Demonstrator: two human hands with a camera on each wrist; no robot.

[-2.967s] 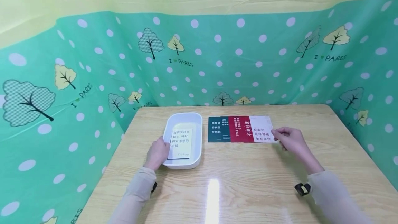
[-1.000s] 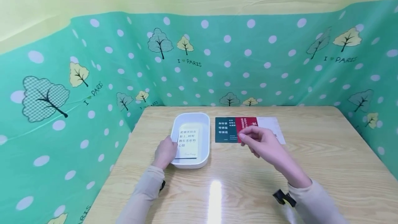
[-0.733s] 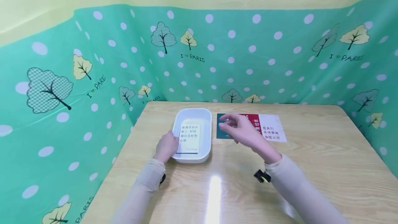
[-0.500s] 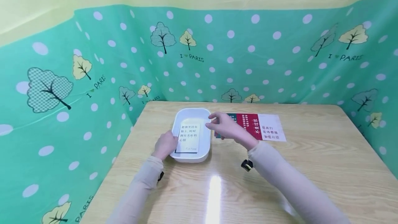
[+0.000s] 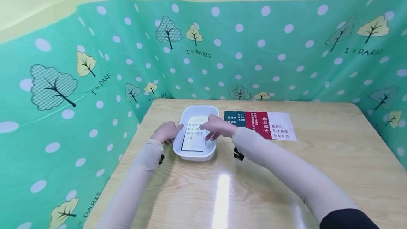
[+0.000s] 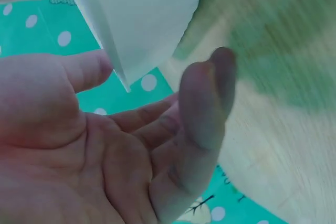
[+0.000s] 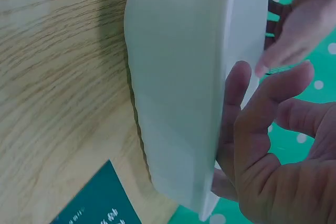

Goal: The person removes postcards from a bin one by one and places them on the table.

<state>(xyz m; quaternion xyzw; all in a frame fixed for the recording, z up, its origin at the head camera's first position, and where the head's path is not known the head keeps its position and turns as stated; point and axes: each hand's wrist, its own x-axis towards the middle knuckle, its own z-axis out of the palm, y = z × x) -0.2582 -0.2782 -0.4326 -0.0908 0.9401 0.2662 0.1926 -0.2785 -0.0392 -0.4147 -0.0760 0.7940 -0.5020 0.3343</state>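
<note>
A white plastic tub stands on the table, with a white printed card lying in it over a dark-edged one. My left hand is at the tub's left rim. Its thumb tip is by the rim in the left wrist view, the other fingers loosely bent and holding nothing. My right hand reaches over the tub's right rim, fingertips above the card. In the right wrist view its fingers are loosely bent with nothing between them. Right of the tub lie overlapping cards: dark green, red and white.
The wooden table extends to the right and towards me. A green dotted cloth with printed trees hangs behind and along the sides.
My right hand has moved left from the white card at the row's right end, across the row, to above the tub. My left hand has loosened its grip on the tub's rim.
</note>
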